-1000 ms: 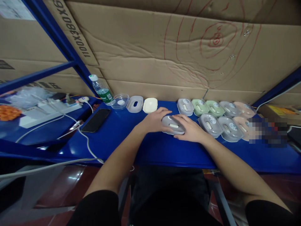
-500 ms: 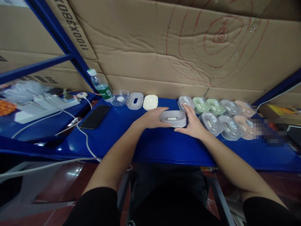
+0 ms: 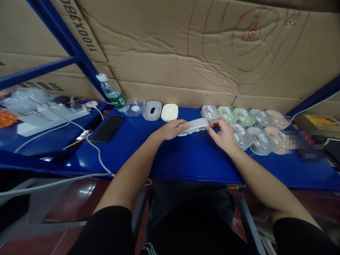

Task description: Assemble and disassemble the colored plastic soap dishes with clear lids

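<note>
Clock centred on the held piece, twelve pointing away from the wearer.

Main change: the grey case has tipped up; half a second ago its slotted face lay toward the camera with a pale insert showing; now a plain grey side faces this way, a wavy pale edge running along the bottom; slot and insert out of sight.

Left hand clamped on the nine o'clock end, thumb along the near side, other fingers mostly hidden behind; right hand at three o'clock, spread wide half a second ago, now with thumb and forefinger drawn together on the corner of the edge; remaining fingers curled in.

Meaning for the handling, as I judge it: the left steadies, the right works the rim, which the tilt has brought within reach; cannot tell whether the lower edge touches the blue surface.

Surroundings: cream dish, grey slotted piece, clear dish and water bottle strung out between nine and ten; dark phone at nine; lidded containers in grey, green and peach from two o'clock round to just past three, in two rows; cardboard across twelve.
</note>
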Demonstrator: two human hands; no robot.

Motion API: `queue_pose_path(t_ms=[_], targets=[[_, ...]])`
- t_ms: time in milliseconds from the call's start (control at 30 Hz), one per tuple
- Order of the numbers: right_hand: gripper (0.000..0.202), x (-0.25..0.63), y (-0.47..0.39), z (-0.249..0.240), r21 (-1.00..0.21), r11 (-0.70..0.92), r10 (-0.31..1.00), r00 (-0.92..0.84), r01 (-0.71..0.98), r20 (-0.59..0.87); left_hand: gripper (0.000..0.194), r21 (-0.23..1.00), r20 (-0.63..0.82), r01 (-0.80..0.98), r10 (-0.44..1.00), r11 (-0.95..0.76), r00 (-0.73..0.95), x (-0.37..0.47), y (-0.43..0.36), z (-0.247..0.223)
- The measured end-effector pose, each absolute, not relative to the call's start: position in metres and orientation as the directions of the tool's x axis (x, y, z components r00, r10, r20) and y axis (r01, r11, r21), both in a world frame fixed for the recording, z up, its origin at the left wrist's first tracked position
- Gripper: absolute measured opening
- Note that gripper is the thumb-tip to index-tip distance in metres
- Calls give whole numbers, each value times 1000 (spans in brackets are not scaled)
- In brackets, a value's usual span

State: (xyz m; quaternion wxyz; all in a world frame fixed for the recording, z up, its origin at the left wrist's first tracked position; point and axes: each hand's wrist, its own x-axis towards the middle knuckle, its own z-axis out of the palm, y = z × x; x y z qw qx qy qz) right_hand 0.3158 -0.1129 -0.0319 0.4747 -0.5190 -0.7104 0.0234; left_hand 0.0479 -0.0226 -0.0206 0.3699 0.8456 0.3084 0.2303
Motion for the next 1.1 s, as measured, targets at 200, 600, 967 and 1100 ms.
queue_pose_path(t_ms=[200,600,967,1100], targets=[[18,317,-113,-29,-470,467,765,-75,749,640,59,819,87,387,757,-425,648,47,-20,-22],[9,319,-113,-29,-433,443,751,-61,785,657,58,845,157,345,806,-409,571,54,-19,-21],[5,320,-113,-29,-400,442,724,-57,803,688,55,879,114,309,790,-362,603,52,-18,-20],[6,319,-116,-26,-341,477,659,-72,810,749,52,924,62,262,785,-279,617,50,-18,-17]])
